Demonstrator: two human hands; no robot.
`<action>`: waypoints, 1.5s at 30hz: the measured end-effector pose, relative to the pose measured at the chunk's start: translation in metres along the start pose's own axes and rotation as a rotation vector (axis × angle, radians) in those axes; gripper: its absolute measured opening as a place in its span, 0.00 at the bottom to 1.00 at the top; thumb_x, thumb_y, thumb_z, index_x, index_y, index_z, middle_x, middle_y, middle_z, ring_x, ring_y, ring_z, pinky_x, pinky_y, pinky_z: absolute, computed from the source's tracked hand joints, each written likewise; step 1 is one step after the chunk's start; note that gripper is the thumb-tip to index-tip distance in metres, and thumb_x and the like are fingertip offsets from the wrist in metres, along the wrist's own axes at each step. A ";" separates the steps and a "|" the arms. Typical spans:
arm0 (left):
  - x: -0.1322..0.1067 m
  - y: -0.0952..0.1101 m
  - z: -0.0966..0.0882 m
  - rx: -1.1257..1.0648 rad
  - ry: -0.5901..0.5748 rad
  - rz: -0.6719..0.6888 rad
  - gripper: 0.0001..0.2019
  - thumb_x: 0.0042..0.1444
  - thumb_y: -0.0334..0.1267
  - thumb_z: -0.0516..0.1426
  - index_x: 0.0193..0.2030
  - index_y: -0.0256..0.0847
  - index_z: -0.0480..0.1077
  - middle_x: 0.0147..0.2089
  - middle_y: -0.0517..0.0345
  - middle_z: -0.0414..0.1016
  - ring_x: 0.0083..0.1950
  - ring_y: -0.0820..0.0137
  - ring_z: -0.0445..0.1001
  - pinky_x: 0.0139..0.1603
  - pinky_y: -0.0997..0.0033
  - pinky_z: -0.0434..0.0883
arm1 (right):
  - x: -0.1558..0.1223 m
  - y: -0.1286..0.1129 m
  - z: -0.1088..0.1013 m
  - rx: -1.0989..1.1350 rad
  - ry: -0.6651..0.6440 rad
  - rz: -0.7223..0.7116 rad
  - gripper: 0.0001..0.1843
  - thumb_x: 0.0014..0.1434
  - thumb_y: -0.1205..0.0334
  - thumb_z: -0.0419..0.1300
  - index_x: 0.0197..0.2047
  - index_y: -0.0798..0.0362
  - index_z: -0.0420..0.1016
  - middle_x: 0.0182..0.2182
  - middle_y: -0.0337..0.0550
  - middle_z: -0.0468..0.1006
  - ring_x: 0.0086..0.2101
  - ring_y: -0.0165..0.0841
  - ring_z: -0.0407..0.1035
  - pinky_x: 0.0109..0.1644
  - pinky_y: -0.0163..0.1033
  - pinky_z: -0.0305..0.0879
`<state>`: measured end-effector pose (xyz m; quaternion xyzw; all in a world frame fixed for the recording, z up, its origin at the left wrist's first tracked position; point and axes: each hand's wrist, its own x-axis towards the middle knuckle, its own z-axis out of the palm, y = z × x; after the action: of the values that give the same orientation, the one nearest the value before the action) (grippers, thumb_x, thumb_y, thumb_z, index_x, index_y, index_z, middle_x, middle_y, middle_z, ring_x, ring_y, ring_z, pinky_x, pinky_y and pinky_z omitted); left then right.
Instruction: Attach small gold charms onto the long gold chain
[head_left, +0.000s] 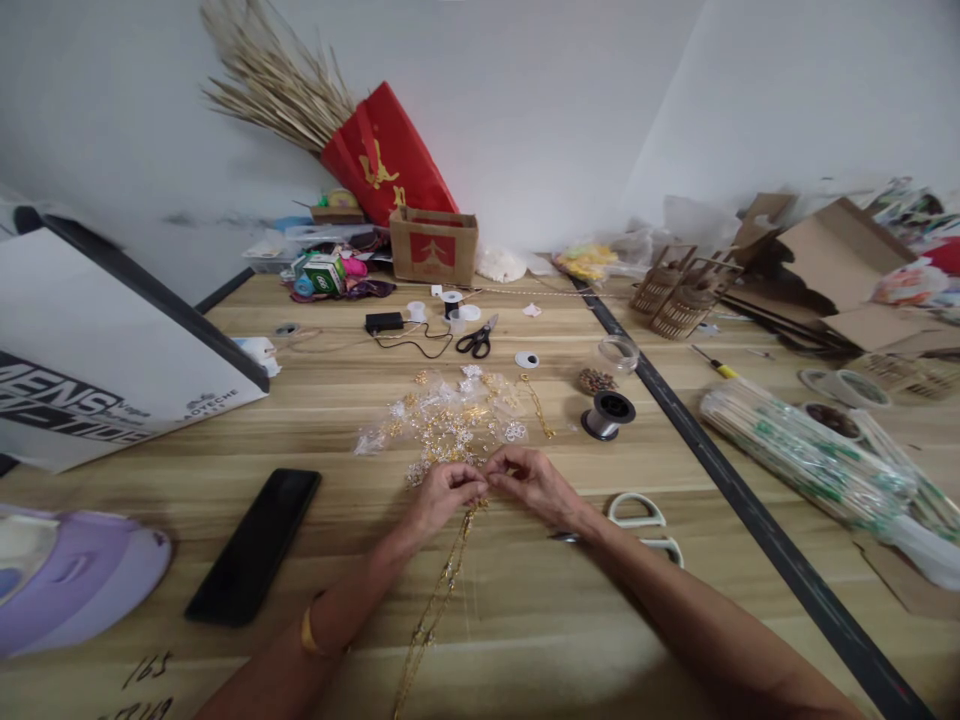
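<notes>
My left hand [444, 492] and my right hand [529, 478] meet fingertip to fingertip on the wooden table [525, 620], both pinched on the top end of a long gold beaded strand [435, 610] that trails toward me. Just beyond my fingers lies a heap of clear bags with gold and pearl ornaments [450, 418]. A gold bangle sits on my left wrist.
A black phone [255, 545] lies at the left, a white box [97, 350] behind it. A wire spool [607, 414], a jar of beads [606, 366], black scissors [477, 340] and white-handled scissors [641, 525] are nearby. Bagged sticks [817, 455] lie at the right.
</notes>
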<state>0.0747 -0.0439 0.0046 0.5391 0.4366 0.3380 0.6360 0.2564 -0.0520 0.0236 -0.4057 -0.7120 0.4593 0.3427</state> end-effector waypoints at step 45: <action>-0.002 -0.002 0.003 -0.140 0.017 -0.036 0.13 0.39 0.43 0.65 0.24 0.34 0.72 0.21 0.60 0.71 0.24 0.76 0.65 0.28 0.75 0.64 | -0.002 -0.010 -0.005 -0.269 -0.058 0.026 0.09 0.57 0.61 0.57 0.33 0.57 0.74 0.21 0.36 0.69 0.21 0.24 0.59 0.25 0.29 0.53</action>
<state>0.0763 -0.0470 0.0028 0.4825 0.4272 0.3607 0.6743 0.2595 -0.0544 0.0342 -0.4439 -0.7715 0.3756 0.2583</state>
